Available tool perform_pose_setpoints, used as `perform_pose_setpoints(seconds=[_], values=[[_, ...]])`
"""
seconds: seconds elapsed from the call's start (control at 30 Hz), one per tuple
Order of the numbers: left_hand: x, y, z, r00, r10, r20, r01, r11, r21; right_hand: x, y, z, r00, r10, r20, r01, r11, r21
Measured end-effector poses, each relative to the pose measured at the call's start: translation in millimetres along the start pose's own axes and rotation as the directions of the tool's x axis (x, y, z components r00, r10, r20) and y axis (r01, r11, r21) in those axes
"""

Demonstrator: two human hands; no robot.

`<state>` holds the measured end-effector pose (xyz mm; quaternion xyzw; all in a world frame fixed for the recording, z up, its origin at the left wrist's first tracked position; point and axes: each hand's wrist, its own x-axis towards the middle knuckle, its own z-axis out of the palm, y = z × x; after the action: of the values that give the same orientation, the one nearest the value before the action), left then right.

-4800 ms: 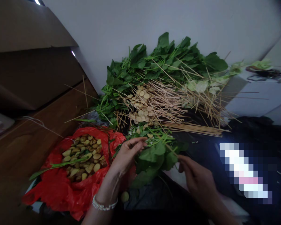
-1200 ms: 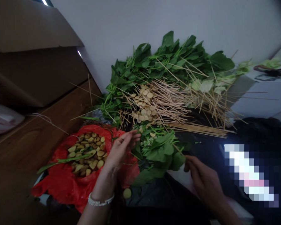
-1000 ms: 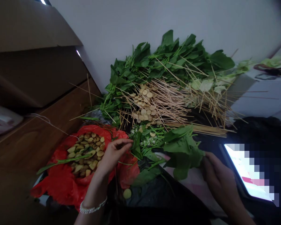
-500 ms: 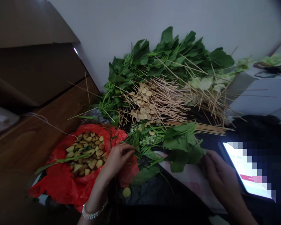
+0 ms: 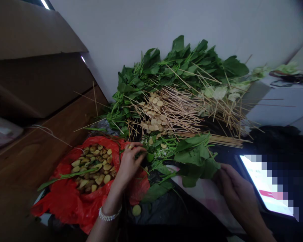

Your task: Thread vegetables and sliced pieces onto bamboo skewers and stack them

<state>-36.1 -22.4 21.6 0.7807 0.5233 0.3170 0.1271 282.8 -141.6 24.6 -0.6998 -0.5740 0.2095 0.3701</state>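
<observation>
Hands work apart, low over the greens. On the right, the right hand (image 5: 229, 183) is closed on the near end of a leafy bunch (image 5: 195, 161), whose broad leaves spread away from the fingers toward the middle; a thin stick shows among them. To the left, the left hand (image 5: 131, 161) is narrow, its fingers curled in beside a small green leaf (image 5: 150, 157); whether they grip it I cannot tell. A pale beaded bracelet (image 5: 109, 216) circles that wrist.

Just left of this hand lies an open red bag (image 5: 73, 208) of cut potato pieces (image 5: 98, 178), with a long green stem (image 5: 78, 173) across them. One loose slice (image 5: 136, 210) sits nearer the wearer. Beyond the hands, skewers (image 5: 184, 111) carry potato slices (image 5: 155, 124), with piled leafy greens (image 5: 176, 64) behind them by the wall (image 5: 141, 27) and pale leaves (image 5: 219, 92) farther right. Beneath the right hand is a pink and white cloth (image 5: 204, 198); beside it glows a lit screen (image 5: 265, 185), partly blurred.
</observation>
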Motion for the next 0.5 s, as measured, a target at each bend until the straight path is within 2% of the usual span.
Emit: perform_pose_setpoints(seconds=[0.07, 0.17, 0.2, 0.27, 0.37, 0.43, 0.5], values=[[4, -4, -5.2, 0.989, -0.111, -0.102, 0.096, 0.985, -0.142, 0, -2, 1, 1.0, -0.001, -0.004, 0.001, 1.0, 0.015], [6, -8, -9.2, 0.932, -0.268, -0.244, 0.231, 0.958, -0.17, 0, -5, 2, 1.0, -0.018, -0.018, 0.019, 1.0, 0.025], [4, -7, -9.4, 0.92, -0.275, -0.281, 0.241, 0.959, -0.148, 0, -5, 2, 0.999, -0.02, -0.026, 0.021, 0.999, 0.024], [-1, 3, -8.0, 0.921, -0.219, -0.321, 0.2, 0.975, -0.091, 0, -5, 1, 1.0, -0.017, -0.025, 0.018, 1.0, 0.022], [-17, 30, -0.9, 0.959, -0.071, -0.273, 0.086, 0.995, 0.043, 1, -3, 1, 1.0, -0.007, -0.026, 0.007, 0.999, 0.031], [-31, 48, 7.2, 0.991, -0.005, -0.136, 0.018, 0.996, 0.091, 1, -2, 1, 0.999, -0.003, -0.032, 0.004, 0.999, 0.038], [-44, 59, 16.0, 0.999, 0.004, -0.044, 0.0, 0.997, 0.076, 2, -1, 2, 0.999, -0.002, -0.047, 0.003, 0.999, 0.038]])
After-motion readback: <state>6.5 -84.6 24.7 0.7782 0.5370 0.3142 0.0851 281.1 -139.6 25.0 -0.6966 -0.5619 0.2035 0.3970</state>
